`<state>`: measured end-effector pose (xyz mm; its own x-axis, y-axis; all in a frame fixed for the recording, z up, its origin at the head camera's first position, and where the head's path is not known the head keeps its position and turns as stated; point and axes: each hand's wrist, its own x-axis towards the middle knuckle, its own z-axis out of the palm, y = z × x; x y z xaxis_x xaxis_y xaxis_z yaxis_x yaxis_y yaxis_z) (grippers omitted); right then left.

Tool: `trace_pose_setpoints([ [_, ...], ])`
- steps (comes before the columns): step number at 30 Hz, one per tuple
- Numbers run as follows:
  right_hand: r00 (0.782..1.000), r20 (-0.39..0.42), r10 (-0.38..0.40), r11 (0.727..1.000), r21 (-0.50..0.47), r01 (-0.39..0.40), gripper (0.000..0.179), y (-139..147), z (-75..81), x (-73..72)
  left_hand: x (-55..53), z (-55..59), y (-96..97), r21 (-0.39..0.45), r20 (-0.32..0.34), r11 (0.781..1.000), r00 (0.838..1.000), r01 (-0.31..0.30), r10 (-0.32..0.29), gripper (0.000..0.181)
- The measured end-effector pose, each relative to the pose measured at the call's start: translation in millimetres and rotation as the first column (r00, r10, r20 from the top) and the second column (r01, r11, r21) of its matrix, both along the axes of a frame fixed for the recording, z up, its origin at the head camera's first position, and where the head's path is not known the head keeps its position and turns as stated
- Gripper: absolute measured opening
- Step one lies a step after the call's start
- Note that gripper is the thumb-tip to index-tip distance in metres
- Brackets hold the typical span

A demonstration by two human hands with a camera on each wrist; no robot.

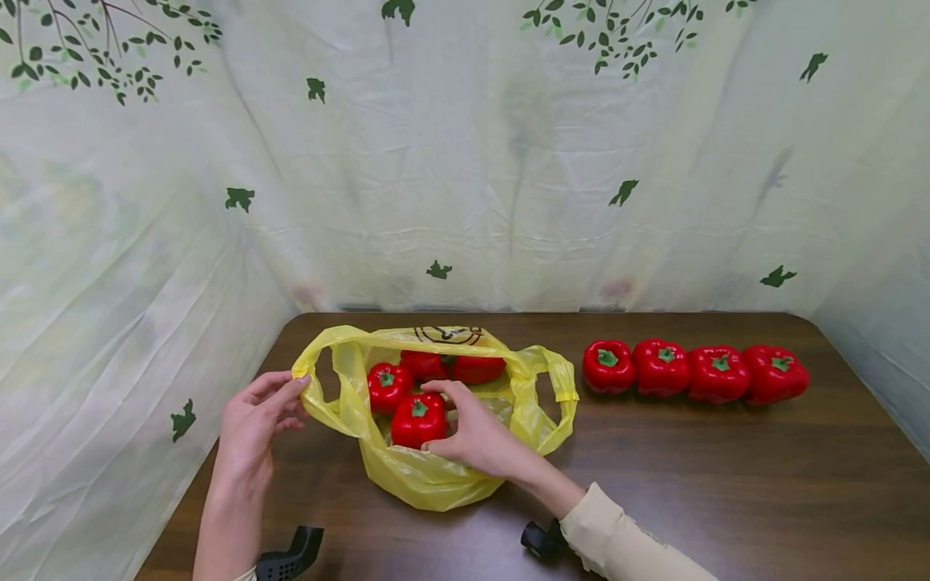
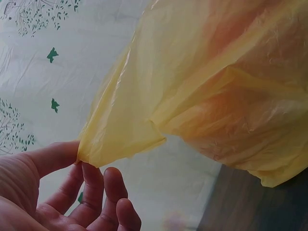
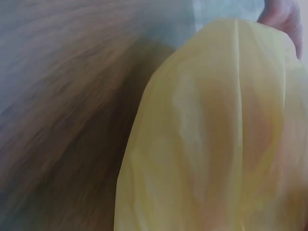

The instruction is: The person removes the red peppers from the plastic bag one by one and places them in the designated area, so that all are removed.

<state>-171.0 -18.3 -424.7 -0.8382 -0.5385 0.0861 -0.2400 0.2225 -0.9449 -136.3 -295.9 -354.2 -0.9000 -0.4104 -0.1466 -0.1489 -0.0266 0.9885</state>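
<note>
1. Lower left of frame: the left hand (image 1: 256, 418) pinches one handle (image 1: 320, 342) of a yellow plastic bag (image 1: 436, 488).
2. Lower centre: the right hand (image 1: 479, 436), thumb and fingers curled around a red pepper (image 1: 419, 421), holds it within the bag's mouth. This looks like a placing step, though it could be lifting out; if placing, the next move calls for loosening those fingers while the handle stays pinched.
3. Centre, just beyond: three more peppers (image 1: 390, 387) in the bag.
4. Right: four loose peppers (image 1: 660, 367), side by side on the table (image 1: 654, 484).

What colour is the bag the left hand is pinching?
The bag is translucent yellow, best seen in the head view.
</note>
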Motion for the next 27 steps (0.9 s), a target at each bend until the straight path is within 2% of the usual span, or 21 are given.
trace_pose_setpoints([
  [5, 0.994, -0.096, -0.046, 0.998, 0.033, 0.049, 0.075, 7, 3.6, 5.3, 0.1, -0.7, 0.0, -0.002, -0.001, 1.000, 1.000, 0.005, -0.005, 0.017],
  [13, 0.992, -0.072, -0.102, 0.995, 0.006, 0.103, 0.080, 27, 16.5, 14.1, 0.4, -1.5, -0.9, 0.006, -0.013, 1.000, 1.000, 0.021, -0.021, 0.016],
  [21, 0.986, -0.128, -0.103, 0.994, -0.054, 0.097, 0.079, 49, 27.2, 22.3, -0.6, -1.9, -1.2, 0.000, -0.007, 1.000, 1.000, 0.016, -0.016, 0.017],
  [27, 0.970, -0.225, -0.096, 0.992, -0.100, 0.074, 0.078, 67, 32.6, 26.5, -0.6, -2.3, -0.7, 0.001, -0.002, 1.000, 1.000, 0.008, -0.008, 0.017],
])
